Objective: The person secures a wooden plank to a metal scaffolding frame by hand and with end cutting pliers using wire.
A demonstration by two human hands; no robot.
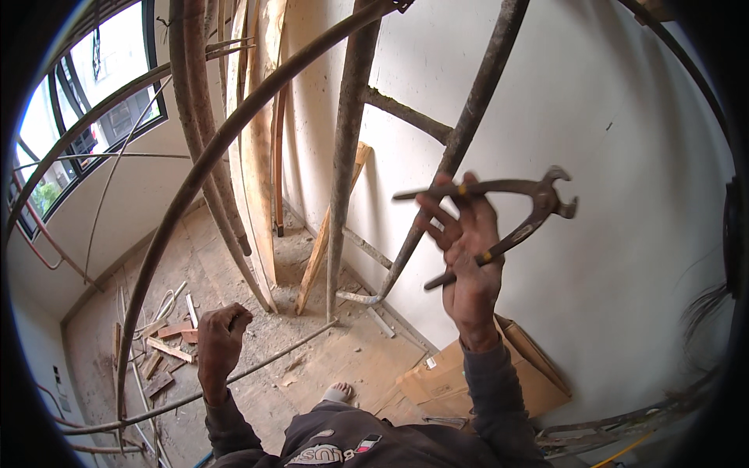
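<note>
In my raised right hand [472, 257] is a pair of dark metal pincers [540, 204]. Their handles are spread apart, one running through the fingers and the other by the base of the palm. The jaws point right, toward the white wall, and stand apart from each other. My left hand [221, 343] is held lower, on the left, with its fingers curled closed. Whatever may be inside that fist is hidden.
A metal ladder-like frame [351, 140] leans by the wall, beside upright wooden planks [261, 156]. A curved pole [226, 136] crosses in front on the left. Wood scraps [172, 347] litter the floor. Flattened cardboard [437, 382] lies below my right arm.
</note>
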